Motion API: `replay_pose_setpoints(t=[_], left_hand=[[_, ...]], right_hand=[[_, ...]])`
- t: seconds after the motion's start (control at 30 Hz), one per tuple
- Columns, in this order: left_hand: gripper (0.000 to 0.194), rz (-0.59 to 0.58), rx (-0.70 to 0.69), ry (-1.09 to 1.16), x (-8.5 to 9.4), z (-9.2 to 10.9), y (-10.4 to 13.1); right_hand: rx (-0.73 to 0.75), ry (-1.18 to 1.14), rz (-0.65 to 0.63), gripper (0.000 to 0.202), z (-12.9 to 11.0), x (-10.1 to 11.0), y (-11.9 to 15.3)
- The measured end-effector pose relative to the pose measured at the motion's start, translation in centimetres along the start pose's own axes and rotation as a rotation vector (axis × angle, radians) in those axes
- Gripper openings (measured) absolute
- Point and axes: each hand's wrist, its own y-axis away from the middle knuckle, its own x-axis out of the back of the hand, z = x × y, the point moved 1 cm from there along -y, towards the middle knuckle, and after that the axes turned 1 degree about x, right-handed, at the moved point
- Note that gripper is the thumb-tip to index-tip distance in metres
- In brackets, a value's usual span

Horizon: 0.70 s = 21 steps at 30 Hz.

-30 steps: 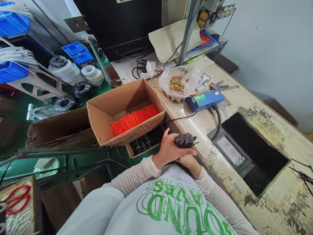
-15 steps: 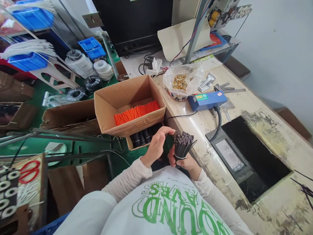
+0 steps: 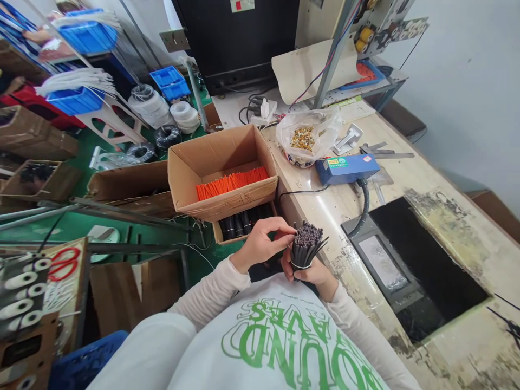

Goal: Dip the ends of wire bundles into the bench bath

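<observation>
A bundle of thin black wires (image 3: pixel 305 244) stands upright, bound low down by a light band. My right hand (image 3: pixel 314 272) is wrapped round its lower part. At the bundle's upper left edge, my left hand (image 3: pixel 266 241) has its thumb and fingertips pinched together; whether a single wire is between them is too small to tell. A few wires lean out to the right of the bundle. Behind my left hand is a cardboard box (image 3: pixel 223 203) with orange wires (image 3: pixel 233 183) in it.
On the bench (image 3: pixel 325 216) are a blue device (image 3: pixel 347 169), a plastic bag of small metal terminals (image 3: pixel 303 138) and a dark rectangular opening (image 3: pixel 430 265). Below the box lie black bundles (image 3: pixel 235 226). Red scissors (image 3: pixel 64 264) lie at the left. Part of a person's arm (image 3: pixel 38 36) shows at the upper left.
My left hand's fingers have closed into a pinch against the top of the bundle. The view has shifted slightly, so the surroundings sit further right.
</observation>
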Motion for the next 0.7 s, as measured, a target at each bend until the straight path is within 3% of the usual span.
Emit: replay_pose_setpoints(t=[0.27,0.5,0.7], left_hand=[[0.026,0.050,0.082,0.089,0.2,-0.8,0.5],[0.017,0.024,0.195,0.178,0.4,-0.8,0.7],[0.007,0.139,0.251,0.118,0.3,-1.3,0.8]], right_hand=[[-0.005,-0.134,-0.053,0.044,-0.2,-0.3,0.0],[-0.066,-0.209,-0.083,0.044,0.2,-0.4,-0.1],[-0.113,-0.224,-0.050,0.044,0.7,-0.2,-0.1]])
